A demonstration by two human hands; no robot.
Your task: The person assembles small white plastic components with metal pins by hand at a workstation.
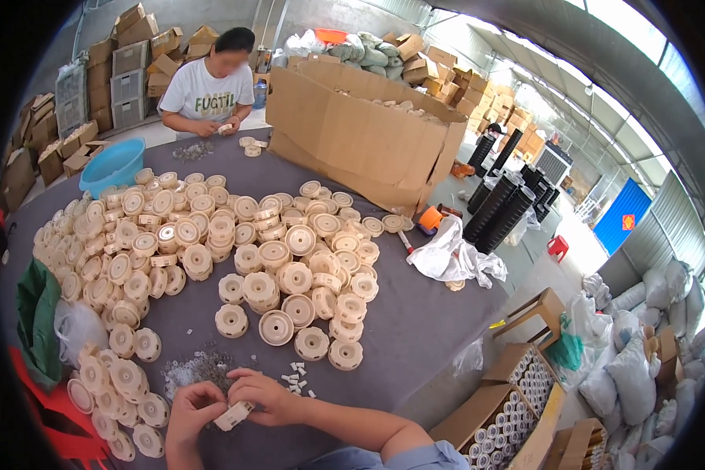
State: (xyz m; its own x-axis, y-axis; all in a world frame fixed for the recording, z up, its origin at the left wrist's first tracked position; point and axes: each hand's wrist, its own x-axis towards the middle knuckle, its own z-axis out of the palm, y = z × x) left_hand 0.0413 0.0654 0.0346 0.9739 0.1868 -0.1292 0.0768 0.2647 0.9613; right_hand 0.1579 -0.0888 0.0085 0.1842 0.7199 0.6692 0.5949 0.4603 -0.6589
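My left hand [189, 410] and my right hand [260, 395] together grip one cream plastic wheel-shaped part [234, 415] just above the grey table [423, 329], near its front edge. A small heap of grey metal bits [204, 370] lies right behind my hands. A few small white pieces [294, 378] are scattered beside my right hand. Several cream wheel parts [211, 251] cover the table's middle and left, some stacked. More of them [113, 392] lie to the left of my left hand.
A person in a white shirt [205, 88] works at the far side. A large open cardboard box [360, 133] stands at the back right, a blue basin [111, 164] back left, white cloth [450, 258] and an orange tape roll [429, 218] at right. Boxes of tubes [509, 399] sit on the floor.
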